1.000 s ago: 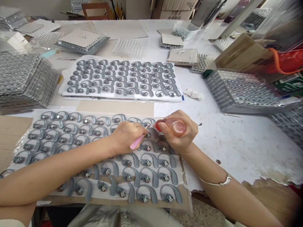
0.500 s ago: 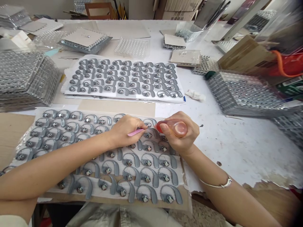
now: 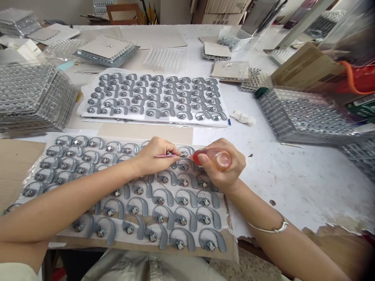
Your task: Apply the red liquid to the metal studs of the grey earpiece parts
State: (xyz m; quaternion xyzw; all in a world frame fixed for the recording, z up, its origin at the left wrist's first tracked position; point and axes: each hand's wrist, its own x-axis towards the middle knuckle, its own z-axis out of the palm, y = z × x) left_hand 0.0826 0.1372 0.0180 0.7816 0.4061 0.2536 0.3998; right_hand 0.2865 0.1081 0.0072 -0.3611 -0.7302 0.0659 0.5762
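My left hand (image 3: 154,156) is closed on slim pink tweezers (image 3: 164,156), whose tips point right. Wrapped in my right hand (image 3: 230,175) is a small reddish squeeze bottle (image 3: 220,159), tilted so its nozzle points left, near the tweezer tips. Both tips meet over a grey ear-hook-shaped piece (image 3: 190,150) in the back rows; whether they touch it I cannot tell. Rows of such curved grey pieces, each with a shiny round faceted part, lie on a white ribbed sheet (image 3: 117,238) under my forearms. My hands hide some of them.
Behind lies a second sheet (image 3: 131,120) of similar grey pieces. Stacks of clear studded trays stand left (image 3: 26,93) and right (image 3: 310,113). Further back are an empty clear tray (image 3: 164,58), a cardboard box (image 3: 304,66) and a crumpled tissue (image 3: 243,118).
The pink tweezers have turned from slanting down-left to nearly level, and my left hand has risen slightly with its fingers shifted. My right hand and the bottle have hardly moved.
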